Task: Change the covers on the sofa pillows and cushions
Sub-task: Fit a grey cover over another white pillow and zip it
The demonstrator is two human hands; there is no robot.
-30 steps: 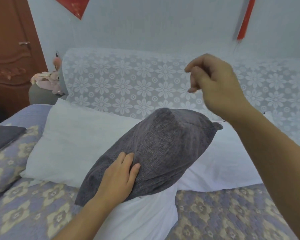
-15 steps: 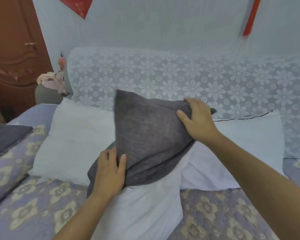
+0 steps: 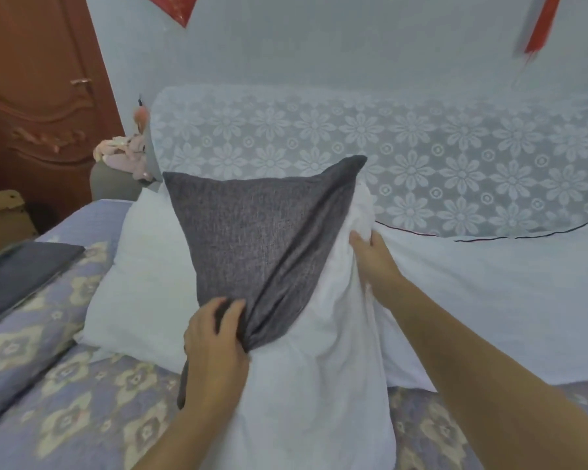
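Observation:
A dark grey pillow cover [image 3: 262, 239] sits over the top part of a white pillow insert [image 3: 319, 385] that stands upright on the sofa seat in front of me. My left hand [image 3: 216, 347] grips the cover's bunched lower edge. My right hand [image 3: 370, 256] grips the bare white insert at its right side, just below the cover's upper right corner. The insert's lower half is uncovered.
Two more white inserts lie behind, one at the left [image 3: 140, 276] and one at the right [image 3: 489, 300]. The sofa has a patterned purple seat [image 3: 65, 385] and a lace-covered backrest [image 3: 387, 157]. A folded dark cover [image 3: 17, 276] lies at far left.
The pillow has been stood upright. My right hand came down from mid-air, touched the cover's top corner, then moved to the white insert's side. My left hand shifted to the cover's lower edge.

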